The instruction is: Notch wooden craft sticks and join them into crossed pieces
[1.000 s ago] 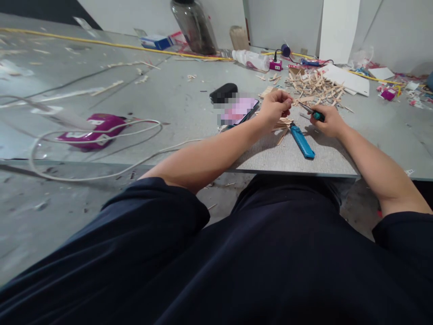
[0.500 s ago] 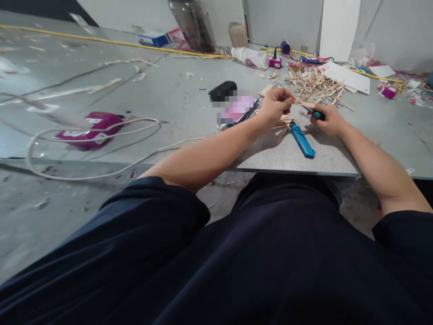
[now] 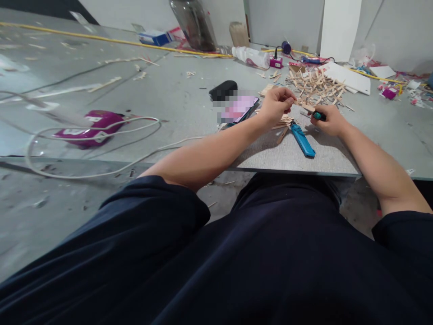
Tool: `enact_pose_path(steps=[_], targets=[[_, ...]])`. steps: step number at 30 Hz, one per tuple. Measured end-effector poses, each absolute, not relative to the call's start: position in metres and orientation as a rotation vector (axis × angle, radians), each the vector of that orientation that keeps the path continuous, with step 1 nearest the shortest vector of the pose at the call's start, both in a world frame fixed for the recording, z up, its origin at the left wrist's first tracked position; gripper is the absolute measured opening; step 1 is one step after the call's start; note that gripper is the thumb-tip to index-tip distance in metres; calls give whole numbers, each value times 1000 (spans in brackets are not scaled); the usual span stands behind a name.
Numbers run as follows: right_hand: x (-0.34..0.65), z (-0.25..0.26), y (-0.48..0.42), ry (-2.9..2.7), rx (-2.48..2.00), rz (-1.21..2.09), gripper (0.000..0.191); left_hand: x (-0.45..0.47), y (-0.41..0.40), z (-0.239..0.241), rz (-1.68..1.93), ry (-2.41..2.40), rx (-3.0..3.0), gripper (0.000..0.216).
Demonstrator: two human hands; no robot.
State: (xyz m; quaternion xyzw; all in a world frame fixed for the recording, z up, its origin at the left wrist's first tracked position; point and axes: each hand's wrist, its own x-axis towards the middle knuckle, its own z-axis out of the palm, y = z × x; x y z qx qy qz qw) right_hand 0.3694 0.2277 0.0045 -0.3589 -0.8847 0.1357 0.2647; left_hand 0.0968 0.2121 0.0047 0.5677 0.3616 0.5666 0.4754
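My left hand [image 3: 275, 106] is closed in a pinch on a thin wooden stick [image 3: 306, 107] that reaches toward my right hand. My right hand [image 3: 329, 121] is wrapped round a small green-handled cutting tool [image 3: 318, 115], whose tip meets the stick. Below the hands lie a blue utility knife [image 3: 302, 139] and a few cut stick pieces [image 3: 283, 123] on a grey mat [image 3: 284, 155]. Behind them spreads a pile of wooden sticks [image 3: 314, 86].
A phone [image 3: 241, 108] and a black case [image 3: 222, 90] lie left of my hands. A magenta glue gun [image 3: 93, 128] with a white cable [image 3: 101, 174] sits far left. A dark bottle [image 3: 194, 25], a plastic bottle [image 3: 252, 58] and white boards [image 3: 348, 79] line the back.
Both hands have stayed nearly in place. The stick now lies against the tool tip, where a second ago the tool's blades showed bare.
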Motion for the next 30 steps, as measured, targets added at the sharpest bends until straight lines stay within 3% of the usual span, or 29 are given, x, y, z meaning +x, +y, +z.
enact_pose_path(steps=[9, 24, 30], targets=[[372, -2, 236, -2403, -969, 332, 27, 97, 213, 3, 1431, 903, 1381, 30], [367, 5, 229, -2453, -1007, 310, 14, 94, 214, 1, 1393, 925, 1417, 33], [367, 4, 229, -2474, -1013, 315, 18, 93, 215, 1, 1287, 964, 1383, 20]])
